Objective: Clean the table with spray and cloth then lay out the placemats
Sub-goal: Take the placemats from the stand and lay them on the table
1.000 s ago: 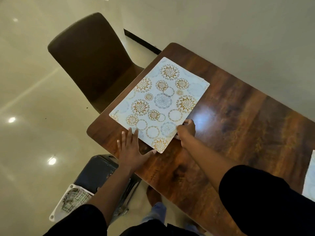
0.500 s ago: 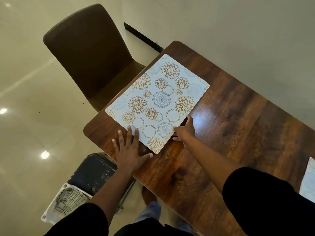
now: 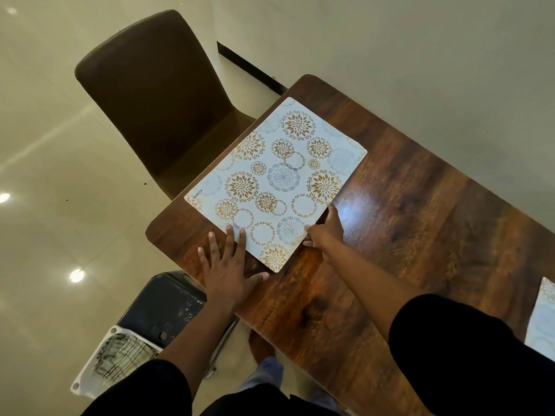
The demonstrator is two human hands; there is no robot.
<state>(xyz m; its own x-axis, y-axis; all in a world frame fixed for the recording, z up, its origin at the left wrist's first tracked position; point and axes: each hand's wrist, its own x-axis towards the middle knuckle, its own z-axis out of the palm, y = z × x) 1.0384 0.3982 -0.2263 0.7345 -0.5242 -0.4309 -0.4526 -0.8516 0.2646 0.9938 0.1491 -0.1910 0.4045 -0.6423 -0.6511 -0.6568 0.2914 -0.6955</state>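
head view: i have the placemat [image 3: 279, 184] lying flat at the far end of the table [image 3: 420, 235], in front of the brown chair [image 3: 156, 94]. compared with a second ago it has slid and turned a little toward the chair side, so its long left edge now runs close along the table's edge and the printed corner sits almost on that edge. my left hand [image 3: 228, 265] lies flat on the wood with the fingers straight and spread apart, two fingertips [image 3: 229, 228] just over the mat's near edge, the thumb out to the side near the mat's closest corner. my right hand [image 3: 326, 231] is at the mat's right edge; the fingers there are curled in, one tip on the mat's face and the rest seemingly tucked under its edge, so i read it as a light pinch, though the underside is hidden from me. i judge this shift as final squaring-up: the mat looks nearly lined up with the seat, and the wood around it shines, so wiping seems finished here. a second placemat [image 3: 543, 319] shows only as a slice at the right border, already on the table. below the table's edge i see a dark case [image 3: 162, 304] and a wire rack [image 3: 117, 355] on the floor.
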